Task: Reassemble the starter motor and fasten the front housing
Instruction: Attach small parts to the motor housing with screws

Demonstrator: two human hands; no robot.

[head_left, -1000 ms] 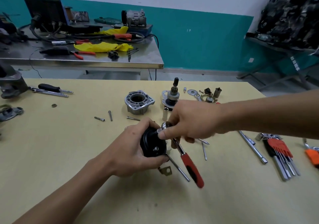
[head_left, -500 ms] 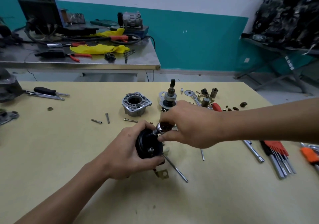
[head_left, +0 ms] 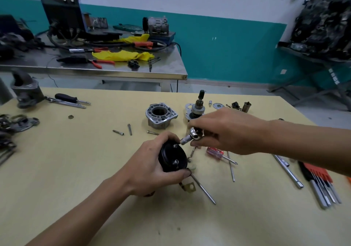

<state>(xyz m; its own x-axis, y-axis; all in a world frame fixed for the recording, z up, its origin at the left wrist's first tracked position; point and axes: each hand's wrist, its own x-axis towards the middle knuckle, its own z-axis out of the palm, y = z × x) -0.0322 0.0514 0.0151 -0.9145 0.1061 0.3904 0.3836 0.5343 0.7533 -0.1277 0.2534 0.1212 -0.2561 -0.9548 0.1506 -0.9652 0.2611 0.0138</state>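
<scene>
Swung round since before, the chrome ratchet with socket [head_left: 192, 135] sits pinched in right hand [head_left: 228, 132] fingers against the black cylindrical motor body [head_left: 171, 159], wrapped by left hand [head_left: 150, 171] fingers over the yellow worktop [head_left: 76, 169]. Angled, the socket may slip off.

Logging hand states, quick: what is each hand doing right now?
Left hand: closed, fingers gripping the black motor body.
Right hand: closed, holding the socket wrench.

Black motor body [head_left: 171, 158] tilted; silver front housing [head_left: 161, 115] beyond
</scene>
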